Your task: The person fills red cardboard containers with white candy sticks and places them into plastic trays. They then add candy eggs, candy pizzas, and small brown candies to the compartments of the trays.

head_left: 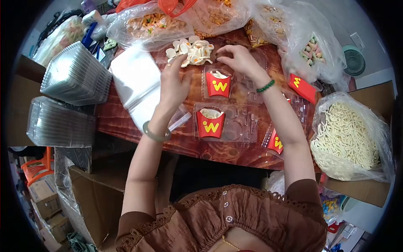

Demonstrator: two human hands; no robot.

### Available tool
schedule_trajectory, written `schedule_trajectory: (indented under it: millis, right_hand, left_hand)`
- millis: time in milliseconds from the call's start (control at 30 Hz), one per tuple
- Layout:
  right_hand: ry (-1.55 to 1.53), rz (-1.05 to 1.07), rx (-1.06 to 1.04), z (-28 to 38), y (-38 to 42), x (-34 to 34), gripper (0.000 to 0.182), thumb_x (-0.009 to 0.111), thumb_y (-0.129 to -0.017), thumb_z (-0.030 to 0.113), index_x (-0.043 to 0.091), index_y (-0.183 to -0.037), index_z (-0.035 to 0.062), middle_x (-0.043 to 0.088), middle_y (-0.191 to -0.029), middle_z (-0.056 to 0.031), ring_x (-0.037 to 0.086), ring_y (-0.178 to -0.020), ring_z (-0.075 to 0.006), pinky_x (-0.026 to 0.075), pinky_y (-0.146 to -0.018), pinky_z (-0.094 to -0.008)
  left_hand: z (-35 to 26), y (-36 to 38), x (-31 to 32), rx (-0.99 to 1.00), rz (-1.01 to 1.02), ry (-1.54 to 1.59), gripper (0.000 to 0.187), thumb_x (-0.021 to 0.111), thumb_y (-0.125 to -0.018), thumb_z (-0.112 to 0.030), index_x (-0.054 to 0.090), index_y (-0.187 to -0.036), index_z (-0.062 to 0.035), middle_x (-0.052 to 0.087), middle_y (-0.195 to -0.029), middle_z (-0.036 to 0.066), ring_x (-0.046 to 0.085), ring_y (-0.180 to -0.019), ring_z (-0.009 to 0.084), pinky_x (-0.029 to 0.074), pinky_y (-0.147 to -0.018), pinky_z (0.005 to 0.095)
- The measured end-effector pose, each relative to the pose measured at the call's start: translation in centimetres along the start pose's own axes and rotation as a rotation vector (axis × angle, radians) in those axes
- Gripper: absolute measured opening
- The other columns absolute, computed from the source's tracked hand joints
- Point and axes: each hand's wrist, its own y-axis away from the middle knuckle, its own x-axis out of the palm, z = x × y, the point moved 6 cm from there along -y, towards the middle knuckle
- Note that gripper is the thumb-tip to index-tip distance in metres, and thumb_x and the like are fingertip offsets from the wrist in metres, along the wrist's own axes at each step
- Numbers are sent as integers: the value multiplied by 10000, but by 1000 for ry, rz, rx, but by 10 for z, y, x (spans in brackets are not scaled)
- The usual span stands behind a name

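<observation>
the left hand (174, 82) pinches one white piece at the edge of the pile of white toy pieces (193, 50) on the table (126, 122), fingers closed on it. the right hand (241, 61) rests at the far end of the upper clear plastic tray (235, 82), fingertips bent on something small and dark; what it is i cannot tell. i think the loose pile could scatter if a wrist pushes it, and the light trays could slide, because nothing holds them. i count two trays in front, each with one red fries box (218, 84) filled with white sticks, the second (210, 124) nearer to the person, and three more red boxes at right, one bag of white fries sticks (350, 138), two stacks of clear lids (75, 75)
</observation>
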Motion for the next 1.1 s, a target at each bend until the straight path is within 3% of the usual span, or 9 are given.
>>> schedule_trajectory:
  millis: [167, 200, 333, 400, 733, 833, 933, 1000, 1100]
  right_hand:
    - [11, -18, -164, 13, -36, 35, 421, 703, -755, 115, 570, -1144, 20, 664, -909, -129, 641, -814, -201, 500, -723, -322]
    - [14, -21, -163, 9, -41, 36, 421, 703, -755, 115, 570, -1144, 20, 664, -909, -129, 641, -814, -201, 500, -723, -322]
    - [-227, 95, -67, -13, -57, 38, 400, 674, -774, 79, 568, -1156, 25, 665, -916, -113, 629, -824, -182, 499, -744, -327]
    - [-80, 64, -146, -12, -66, 37, 379, 664, -786, 73, 578, -1153, 39, 658, -910, -128, 627, -805, -199, 500, -742, -324]
    - [249, 59, -456, 20, -62, 27, 287, 700, -719, 65, 598, -986, 45, 584, -883, -100, 581, -911, -287, 484, -762, -331]
    - [88, 73, -392, 15, -62, 24, 251, 714, -728, 71, 584, -937, 23, 612, -874, -72, 608, -870, -235, 489, -754, -324]
    - [-688, -36, 2, -10, -61, 24, 197, 697, -811, 104, 610, -956, 5, 642, -911, -17, 592, -761, -85, 495, -671, -243]
    - [-877, -29, 63, -10, -59, 26, 221, 695, -814, 97, 612, -996, 5, 643, -913, -18, 598, -764, -84, 498, -676, -233]
    - [-1057, 25, 123, 8, -54, 21, 260, 693, -816, 81, 613, -1050, -1, 649, -920, -27, 613, -790, -88, 508, -697, -226]
  left_hand:
    - [19, -54, 45, 173, 80, -277, 475, 719, -722, -136, 572, -1158, -20, 615, -1042, 204, 553, -1035, 355, 463, -853, 406]
    - [25, -61, 55, 158, 239, -346, 446, 722, -717, -203, 607, -1109, -24, 619, -989, 210, 530, -1051, 352, 450, -852, 427]
    - [43, -72, 60, 113, 210, -347, 393, 708, -721, -203, 634, -1065, -28, 623, -954, 218, 559, -977, 353, 460, -820, 427]
    - [45, -73, 58, 166, 77, -312, 306, 735, -660, -159, 648, -897, 13, 630, -872, 185, 570, -837, 343, 462, -754, 420]
    - [39, -55, 55, 291, -48, -362, 216, 691, -723, -80, 626, -907, 13, 608, -838, 202, 573, -838, 349, 454, -734, 441]
    - [51, -61, 49, 213, -16, -315, 163, 682, -730, -71, 601, -850, 5, 604, -832, 171, 565, -811, 329, 458, -737, 423]
    - [58, -70, 24, 70, -208, 7, 119, 653, -810, -77, 569, -818, 7, 602, -706, 138, 593, -621, 251, 480, -594, 352]
    - [78, -77, 22, -316, -229, 398, 149, 643, -841, -100, 559, -852, 22, 597, -696, 79, 594, -628, 149, 469, -546, 279]
    - [80, -82, 31, -446, -119, 811, 215, 616, -880, -135, 540, -996, 29, 598, -817, 65, 592, -672, 114, 480, -568, 233]
